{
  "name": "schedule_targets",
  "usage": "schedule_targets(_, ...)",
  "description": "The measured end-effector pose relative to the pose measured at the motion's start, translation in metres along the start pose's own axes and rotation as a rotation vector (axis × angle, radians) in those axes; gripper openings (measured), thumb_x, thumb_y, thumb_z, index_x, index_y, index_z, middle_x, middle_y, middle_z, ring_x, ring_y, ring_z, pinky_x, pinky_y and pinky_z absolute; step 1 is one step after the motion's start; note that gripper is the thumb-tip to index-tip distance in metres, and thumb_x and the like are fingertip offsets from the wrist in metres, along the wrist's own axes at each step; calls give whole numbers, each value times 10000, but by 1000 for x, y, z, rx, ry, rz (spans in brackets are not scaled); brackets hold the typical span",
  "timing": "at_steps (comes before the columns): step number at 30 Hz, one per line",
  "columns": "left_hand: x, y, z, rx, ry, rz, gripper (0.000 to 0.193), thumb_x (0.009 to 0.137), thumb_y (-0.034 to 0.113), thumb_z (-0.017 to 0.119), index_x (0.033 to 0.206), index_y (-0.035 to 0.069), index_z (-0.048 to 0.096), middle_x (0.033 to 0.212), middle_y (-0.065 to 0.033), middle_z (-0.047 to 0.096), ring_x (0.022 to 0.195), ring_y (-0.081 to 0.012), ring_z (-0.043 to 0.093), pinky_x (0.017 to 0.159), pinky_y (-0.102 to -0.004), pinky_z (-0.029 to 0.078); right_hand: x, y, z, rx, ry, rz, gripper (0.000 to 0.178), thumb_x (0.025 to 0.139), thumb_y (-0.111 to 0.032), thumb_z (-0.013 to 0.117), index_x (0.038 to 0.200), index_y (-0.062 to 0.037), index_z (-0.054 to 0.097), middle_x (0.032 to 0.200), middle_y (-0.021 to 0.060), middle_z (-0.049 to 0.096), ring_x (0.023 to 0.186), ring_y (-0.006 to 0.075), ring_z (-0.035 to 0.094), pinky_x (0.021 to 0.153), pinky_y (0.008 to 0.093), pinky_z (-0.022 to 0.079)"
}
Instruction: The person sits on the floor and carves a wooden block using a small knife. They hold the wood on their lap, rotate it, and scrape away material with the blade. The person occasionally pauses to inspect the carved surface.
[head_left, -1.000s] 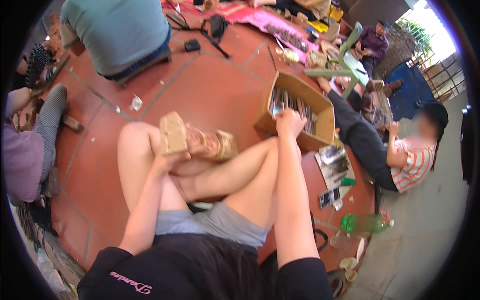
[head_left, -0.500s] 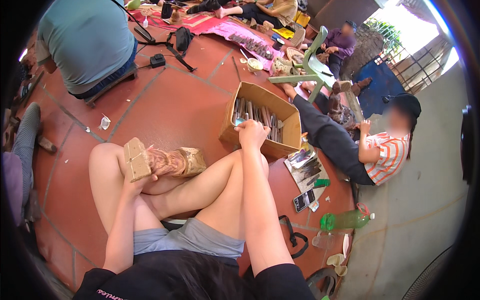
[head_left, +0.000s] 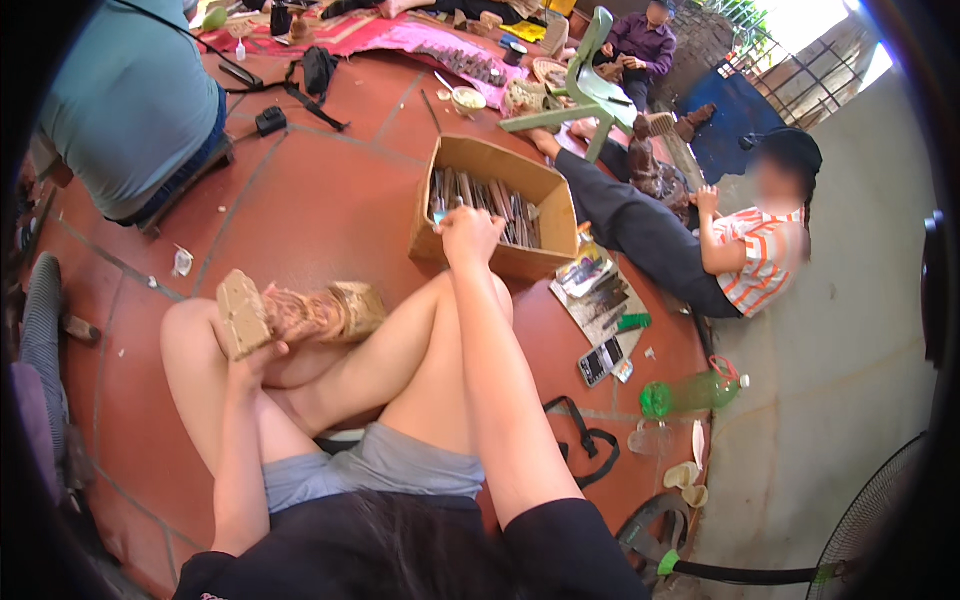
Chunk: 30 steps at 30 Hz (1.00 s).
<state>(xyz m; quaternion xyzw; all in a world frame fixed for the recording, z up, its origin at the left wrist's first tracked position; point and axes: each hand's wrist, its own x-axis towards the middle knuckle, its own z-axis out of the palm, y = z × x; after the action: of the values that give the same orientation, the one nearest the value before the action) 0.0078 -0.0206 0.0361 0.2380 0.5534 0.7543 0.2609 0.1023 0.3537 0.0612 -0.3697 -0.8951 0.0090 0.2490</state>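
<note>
Clock face: laid over the view, 12 at the top, 6 toward the seated wearer's body
Risk at the cardboard box [head_left: 515, 162]: it stands at 12 o'clock, holding many slim carving tools [head_left: 515, 215] jumbled close together; fingers could get nicked if a sharp end points upward, though the tips are too small to judge
Risk to the wood carving [head_left: 305, 312]: it lies at 9 o'clock, slanting over the crossed bare legs [head_left: 395, 355]; it could roll or slip, because only one hand steadies it, and at one end
Risk on the tiled floor [head_left: 320, 200]: a phone [head_left: 601, 362] and a green plastic bottle [head_left: 700, 395] lie at 4 o'clock, where a shifting knee or box might knock them
Right hand [head_left: 472, 237]: at 12 o'clock, over the near left part of the box, fingers bent and close together beside a small pale-blue item [head_left: 439, 217]; whether they pinch it or a tool, I cannot tell
Left hand [head_left: 262, 362]: between 8 and 9 o'clock, closed from below around the carving's pale squared end, palm hidden beneath
</note>
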Motion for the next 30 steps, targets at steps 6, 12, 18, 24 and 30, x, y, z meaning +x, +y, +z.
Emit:
schedule_targets(6, -15, 10, 0, 113, 70, 36, 881, 663, 115, 853, 1425, 20, 422, 1384, -82, 508, 1278, -213, 471, 1110, -358, 349, -4, -1, -16, -57, 44, 8, 99, 693, -298, 801, 709, -204, 775, 759, 26, 718, 796, 230, 659, 861, 399, 370)
schedule_targets(12, -12, -1, -4, 52, 88, 24, 844, 665, 113, 852, 1399, 18, 446, 1367, -87, 519, 1275, -224, 474, 1101, -358, 356, -3, -4, -13, -42, -33, 59, 114, 671, -289, 817, 706, -190, 774, 733, 28, 704, 803, 217, 636, 830, 392, 357)
schedule_targets(18, -11, -10, -14, 150, 199, -102, 869, 618, 109, 855, 1386, 17, 458, 1334, -92, 535, 1256, -233, 488, 1091, -354, 369, 5, 6, -6, 20, -120, 136, 113, 659, -290, 827, 708, -203, 774, 686, 23, 691, 787, 210, 632, 820, 399, 361)
schedule_targets(24, -3, 10, 17, 20, 77, -19, 866, 620, 85, 855, 1388, 22, 460, 1349, -95, 533, 1267, -236, 484, 1102, -356, 361, 10, 5, -6, 44, -80, 80, 102, 641, -269, 828, 670, -202, 758, 718, 23, 697, 829, 219, 634, 861, 409, 360)
schedule_targets(30, -5, 3, -1, 43, 70, 63, 824, 650, 22, 833, 1385, 12, 461, 1408, -84, 501, 1290, -224, 469, 1116, -354, 344, 4, 2, -12, 9, -111, 51, 78, 750, -276, 738, 782, -221, 783, 840, 56, 728, 909, 261, 651, 897, 424, 361)
